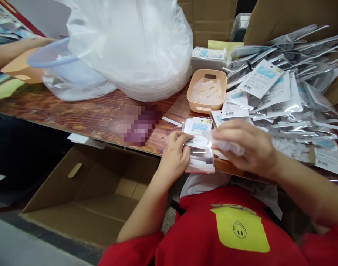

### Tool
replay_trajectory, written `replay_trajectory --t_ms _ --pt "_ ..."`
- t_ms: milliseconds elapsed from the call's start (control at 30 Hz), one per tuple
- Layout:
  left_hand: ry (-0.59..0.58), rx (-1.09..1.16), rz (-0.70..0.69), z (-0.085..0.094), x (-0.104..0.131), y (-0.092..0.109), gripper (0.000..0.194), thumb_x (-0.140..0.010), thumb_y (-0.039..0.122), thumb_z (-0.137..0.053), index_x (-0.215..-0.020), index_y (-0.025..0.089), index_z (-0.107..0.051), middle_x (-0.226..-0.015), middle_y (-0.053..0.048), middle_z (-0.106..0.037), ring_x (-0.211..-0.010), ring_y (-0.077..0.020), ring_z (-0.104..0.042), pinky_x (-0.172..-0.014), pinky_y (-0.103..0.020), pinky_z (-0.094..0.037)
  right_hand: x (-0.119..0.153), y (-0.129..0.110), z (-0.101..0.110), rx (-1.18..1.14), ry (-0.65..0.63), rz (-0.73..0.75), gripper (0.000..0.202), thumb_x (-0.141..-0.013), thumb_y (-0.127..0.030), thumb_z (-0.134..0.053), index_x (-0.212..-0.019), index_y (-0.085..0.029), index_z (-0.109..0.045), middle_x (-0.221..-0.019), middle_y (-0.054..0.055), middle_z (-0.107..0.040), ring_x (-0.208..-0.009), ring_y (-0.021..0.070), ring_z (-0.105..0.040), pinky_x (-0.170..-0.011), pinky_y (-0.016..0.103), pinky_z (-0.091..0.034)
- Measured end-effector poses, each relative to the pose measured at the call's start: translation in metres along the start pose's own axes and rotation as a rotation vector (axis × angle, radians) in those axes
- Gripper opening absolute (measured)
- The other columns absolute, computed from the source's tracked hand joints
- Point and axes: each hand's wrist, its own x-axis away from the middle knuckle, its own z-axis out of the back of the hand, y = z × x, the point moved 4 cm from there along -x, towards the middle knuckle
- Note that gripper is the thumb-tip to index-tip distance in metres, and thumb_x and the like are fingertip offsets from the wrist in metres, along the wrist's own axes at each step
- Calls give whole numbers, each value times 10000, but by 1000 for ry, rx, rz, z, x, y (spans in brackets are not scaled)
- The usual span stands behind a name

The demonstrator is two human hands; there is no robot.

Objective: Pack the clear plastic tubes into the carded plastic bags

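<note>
At the table's front edge lies a clear plastic packet (198, 162) with a printed white card (199, 130) at its upper part. My left hand (176, 153) grips the packet's left side, its fingers bent over the card. Just to the right, my right hand (245, 146) is closed around a translucent whitish plastic piece (231, 146), smeared by motion, close to the packet. Behind both hands stands a peach plastic basket (192, 105) holding several small translucent pieces (206, 90).
Many carded clear packets (269, 85) are heaped on the right, beside small white pieces (291, 146). A big white plastic bag (132, 48) and a blue bowl (54, 61) stand at the back. Below the table is an open cardboard box (88, 184). Another person's arm (16, 53) reaches in at left.
</note>
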Motion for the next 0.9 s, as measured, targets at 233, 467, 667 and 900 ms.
replay_trajectory --t_ms 233,467,667,900 --pt "144 468 215 -8 14 12 252 -891 166 -530 -1117 195 -639 -1137 -74 -703 -1090 -229 -672 -957 -394 -553 21 -39 -30 92 -28 63 115 -1063 -156 -459 -1122 -141 -557 -1046 90 -710 -884 153 -621 -762 300 -474" --pt "327 756 172 -11 18 21 369 -823 183 -629 -1184 212 -556 -1033 -46 -678 -962 -165 -671 -794 -288 -546 24 -30 -55 429 -126 -30 268 -1039 -208 -473 -1268 -134 -594 -1243 129 -658 -945 225 -558 -768 374 -420" --pt "375 821 224 -8 24 19 434 -808 164 -605 -1221 227 -488 -1028 -50 -685 -1011 -167 -687 -829 -298 -570 33 -32 -35 92 -168 -319 799 -997 -663 -562 -1573 -134 -398 -1485 207 -486 -1352 330 -528 -1085 509 -527" --pt "507 727 132 1 36 37 419 -851 117 -567 -1241 234 -467 -1014 -43 -672 -1008 -168 -698 -847 -327 -577 41 -30 -38 -188 -242 -494 845 -987 -622 -623 -1665 -187 -370 -1655 170 -380 -1551 303 -422 -1240 501 -485"
